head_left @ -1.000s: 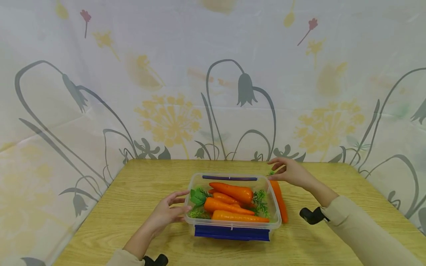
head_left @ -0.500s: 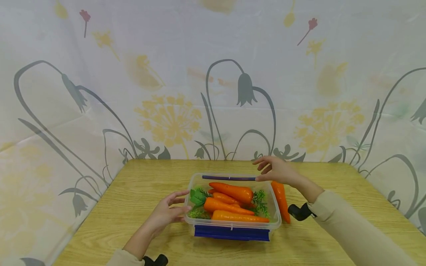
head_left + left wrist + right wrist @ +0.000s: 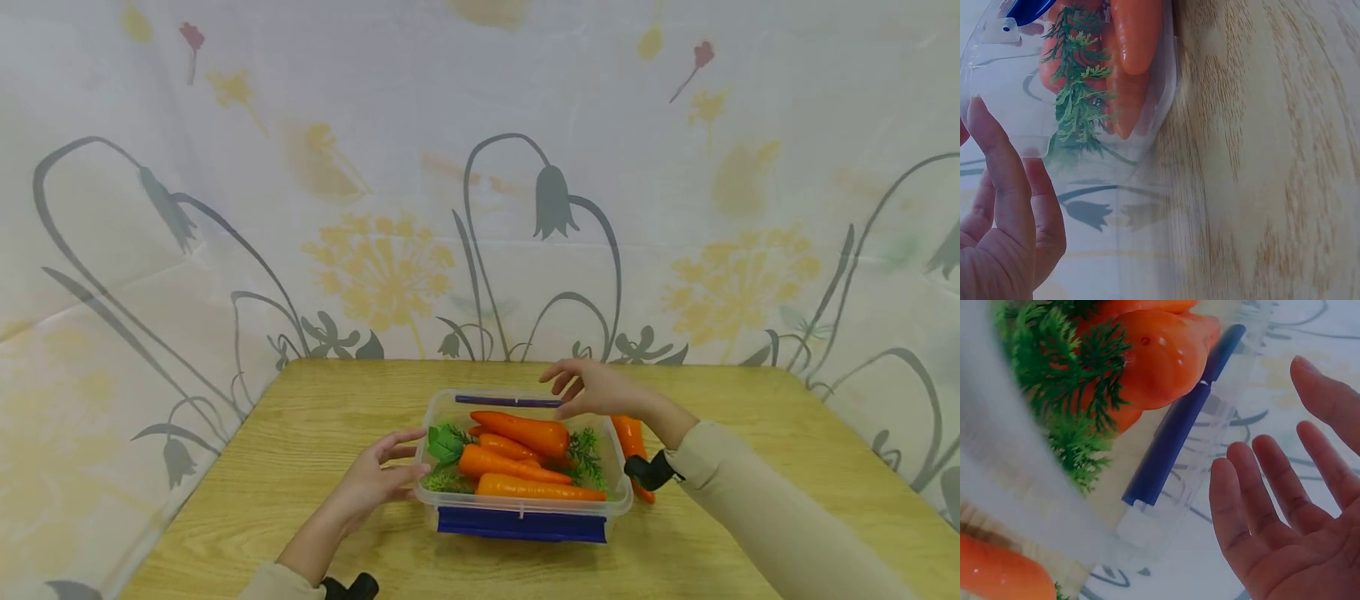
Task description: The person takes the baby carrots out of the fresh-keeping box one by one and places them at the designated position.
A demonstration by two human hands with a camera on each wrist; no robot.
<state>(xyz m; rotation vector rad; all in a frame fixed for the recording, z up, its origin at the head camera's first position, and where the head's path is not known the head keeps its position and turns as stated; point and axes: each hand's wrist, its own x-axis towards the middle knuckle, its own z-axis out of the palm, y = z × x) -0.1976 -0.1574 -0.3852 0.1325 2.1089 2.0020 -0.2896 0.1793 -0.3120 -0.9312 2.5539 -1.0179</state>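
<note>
A clear plastic box [image 3: 618,467] with blue latches stands mid-table, holding several orange carrots [image 3: 517,462] with green leafy tops. My left hand [image 3: 375,479] is at the box's left side, thumb and fingertips against its rim. In the left wrist view, extended fingers [image 3: 1004,162] reach the box's corner. My right hand [image 3: 600,390] hovers over the box's far right corner, fingers loosely bent and nothing held. The right wrist view has this hand [image 3: 1291,512] beside the far blue latch [image 3: 1175,437]. One more carrot [image 3: 628,433] lies outside, along the right wall, partly hidden by the right wrist.
The wooden table [image 3: 315,433] extends on both sides of the box. A pale flowered cloth [image 3: 375,167] hangs behind its far edge. A black wrist mount [image 3: 648,472] sits at the right cuff, close to the box's right rim.
My right hand has moved left from the outside carrot's top to above the box's far rim. That carrot's lower end has shifted slightly right. The left hand and box stay put.
</note>
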